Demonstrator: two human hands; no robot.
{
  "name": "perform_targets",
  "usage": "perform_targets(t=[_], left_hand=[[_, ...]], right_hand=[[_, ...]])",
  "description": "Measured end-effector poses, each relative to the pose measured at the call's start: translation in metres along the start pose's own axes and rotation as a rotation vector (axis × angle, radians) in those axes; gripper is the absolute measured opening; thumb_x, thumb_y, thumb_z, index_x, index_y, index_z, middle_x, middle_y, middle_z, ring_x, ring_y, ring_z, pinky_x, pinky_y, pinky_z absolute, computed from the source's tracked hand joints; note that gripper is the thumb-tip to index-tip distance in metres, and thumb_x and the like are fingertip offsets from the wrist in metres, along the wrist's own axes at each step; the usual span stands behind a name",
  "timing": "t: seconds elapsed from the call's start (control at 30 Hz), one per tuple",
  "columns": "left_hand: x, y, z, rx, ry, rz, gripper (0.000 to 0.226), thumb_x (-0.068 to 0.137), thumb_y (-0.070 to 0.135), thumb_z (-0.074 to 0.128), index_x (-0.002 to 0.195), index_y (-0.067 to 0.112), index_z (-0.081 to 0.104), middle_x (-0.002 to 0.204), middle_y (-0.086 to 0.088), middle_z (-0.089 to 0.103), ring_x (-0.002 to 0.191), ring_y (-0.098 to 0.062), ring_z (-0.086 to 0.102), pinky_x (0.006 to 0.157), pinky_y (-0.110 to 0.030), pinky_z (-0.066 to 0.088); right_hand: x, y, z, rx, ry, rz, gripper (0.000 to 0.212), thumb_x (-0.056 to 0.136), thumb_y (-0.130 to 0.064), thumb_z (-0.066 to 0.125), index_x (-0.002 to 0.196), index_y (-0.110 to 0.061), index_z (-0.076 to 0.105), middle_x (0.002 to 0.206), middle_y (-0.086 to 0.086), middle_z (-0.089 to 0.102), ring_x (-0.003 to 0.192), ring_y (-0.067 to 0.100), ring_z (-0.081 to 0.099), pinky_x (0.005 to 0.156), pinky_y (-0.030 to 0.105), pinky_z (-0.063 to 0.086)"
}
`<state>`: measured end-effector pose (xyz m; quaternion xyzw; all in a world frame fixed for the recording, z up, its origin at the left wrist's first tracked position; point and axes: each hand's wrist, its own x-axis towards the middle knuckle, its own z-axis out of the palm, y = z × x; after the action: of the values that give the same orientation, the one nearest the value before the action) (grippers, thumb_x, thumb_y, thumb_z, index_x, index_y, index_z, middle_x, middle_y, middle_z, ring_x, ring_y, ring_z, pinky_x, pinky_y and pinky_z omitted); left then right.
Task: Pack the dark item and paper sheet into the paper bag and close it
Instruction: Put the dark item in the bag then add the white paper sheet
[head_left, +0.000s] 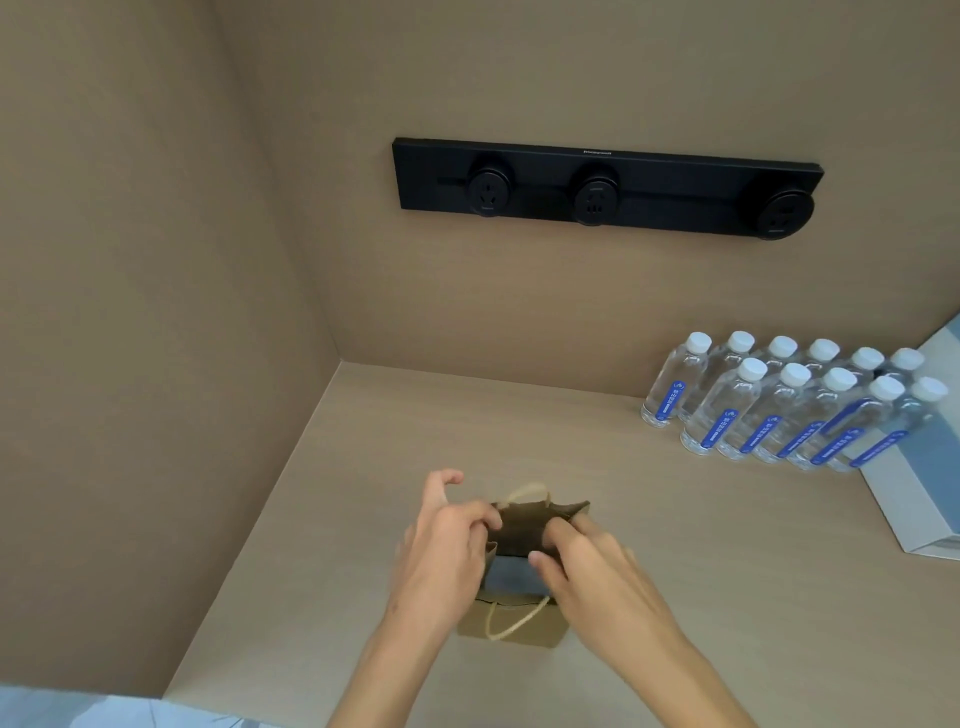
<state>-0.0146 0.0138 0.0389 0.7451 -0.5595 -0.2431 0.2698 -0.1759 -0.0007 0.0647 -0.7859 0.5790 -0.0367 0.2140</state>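
Working at the mouth of the small paper bag (511, 621), the person has both hands on its upper edges while it stands upright on the table (675, 545), well to the left of the rows of water bottles (779, 410) and below the black socket strip (605, 187) on the back wall. The left hand (441, 545) pinches the bag's left rim between thumb and fingertips, and the right hand (582, 556) closes its grip on the right rim, so both hands are grasping paper rather than lying open. Inside the open mouth, between the two hands, a grey-blue surface shows; this looks like the dark item (511, 571) already lowered into the bag, though the blur makes it hard to be sure. The paper sheet cannot be told apart from the bag's own lining here, so whether it is inside is unclear. One twisted handle (511, 621) hangs over the near face of the bag and the other (527, 493) stands up at the far rim. The step in hand appears to be the last one, shaping the mouth for closing. The next move would call for bringing the near and far rims together evenly, keeping the contents below the fold line, and pressing the top flat without tipping the light bag.
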Motion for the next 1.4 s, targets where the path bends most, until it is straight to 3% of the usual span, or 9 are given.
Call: perform_targets(t=[0.13,0.27,0.4,0.53,0.67,0.77,0.93,1.03,1.4], left_hand=[[-0.009,0.008,0.001,0.266,-0.129,-0.208,0.043,0.077,0.065,0.042,0.089,0.029,0.062,0.137,0.008,0.042,0.102,-0.028,0.063,0.077,-0.035,0.045],[-0.018,0.007,-0.005,0.297,-0.126,-0.237,0.01,0.083,0.027,0.053,0.092,0.028,0.049,0.117,0.001,0.05,0.095,-0.034,0.06,0.077,-0.04,0.049],[-0.022,-0.008,-0.007,0.197,-0.164,-0.209,0.058,0.077,0.003,0.042,0.124,0.035,0.049,0.128,0.006,0.047,0.105,-0.032,0.059,0.081,-0.036,0.047],[-0.033,-0.009,0.0,0.093,-0.188,-0.136,0.068,0.074,0.002,0.041,0.125,0.045,0.037,0.12,0.01,0.043,0.101,-0.025,0.058,0.082,-0.036,0.051],[-0.037,-0.006,0.001,0.062,-0.196,-0.089,0.074,0.074,0.002,0.045,0.133,0.044,0.03,0.126,0.006,0.04,0.104,-0.027,0.059,0.086,-0.041,0.052],[-0.039,-0.007,-0.002,0.037,-0.201,-0.075,0.077,0.072,0.0,0.046,0.13,0.047,0.029,0.134,0.007,0.037,0.105,-0.027,0.058,0.086,-0.042,0.053],[-0.045,-0.007,-0.003,0.006,-0.245,-0.065,0.08,0.07,-0.005,0.046,0.123,0.053,0.029,0.145,0.01,0.031,0.112,-0.028,0.056,0.09,-0.041,0.052],[-0.045,-0.005,-0.003,-0.025,-0.267,-0.057,0.083,0.067,-0.007,0.044,0.121,0.055,0.029,0.145,0.011,0.03,0.113,-0.027,0.055,0.092,-0.042,0.051],[-0.039,-0.006,-0.005,-0.083,-0.272,-0.081,0.084,0.063,-0.008,0.039,0.115,0.057,0.028,0.14,0.013,0.032,0.112,-0.025,0.055,0.092,-0.041,0.051]], right_hand=[[0.002,-0.005,0.006,-0.003,0.048,0.056,0.015,0.094,-0.035,0.048,0.096,-0.02,0.05,0.106,0.001,0.056,0.094,0.029,0.061,0.07,0.036,0.049],[-0.005,-0.003,0.001,-0.019,0.066,0.09,0.016,0.086,-0.008,0.045,0.096,-0.02,0.044,0.099,0.002,0.054,0.086,0.031,0.058,0.06,0.034,0.043],[-0.019,0.008,-0.01,-0.216,0.1,0.023,0.031,0.076,0.004,0.042,0.099,-0.017,0.045,0.095,0.003,0.037,0.076,0.03,0.044,0.06,0.031,0.031],[-0.02,0.004,-0.014,-0.177,0.073,-0.231,0.029,0.089,-0.016,0.029,0.102,-0.012,0.054,0.094,0.001,0.043,0.087,0.024,0.047,0.069,0.028,0.03],[-0.006,-0.006,-0.009,-0.261,-0.279,-0.578,0.021,0.093,-0.012,0.041,0.104,-0.008,0.058,0.084,-0.011,0.045,0.079,0.021,0.05,0.063,0.032,0.036],[0.01,-0.011,-0.006,-0.64,-0.508,-0.489,0.025,0.088,0.003,0.054,0.112,0.001,0.061,0.113,0.02,0.061,0.099,0.04,0.063,0.064,0.039,0.044],[0.036,-0.016,0.025,-0.821,-0.646,-0.384,0.028,0.089,-0.011,0.062,0.115,-0.002,0.063,0.115,0.018,0.066,0.1,0.035,0.066,0.063,0.035,0.045],[0.042,-0.014,0.063,-0.981,-0.739,-0.407,0.037,0.094,-0.02,0.055,0.129,-0.008,0.055,0.134,0.013,0.056,0.123,0.032,0.052,0.095,0.043,0.044],[0.061,-0.02,0.106,-0.91,-0.623,-0.456,0.048,0.098,-0.035,0.041,0.14,-0.011,0.041,0.142,0.012,0.048,0.131,0.033,0.044,0.099,0.05,0.043]])
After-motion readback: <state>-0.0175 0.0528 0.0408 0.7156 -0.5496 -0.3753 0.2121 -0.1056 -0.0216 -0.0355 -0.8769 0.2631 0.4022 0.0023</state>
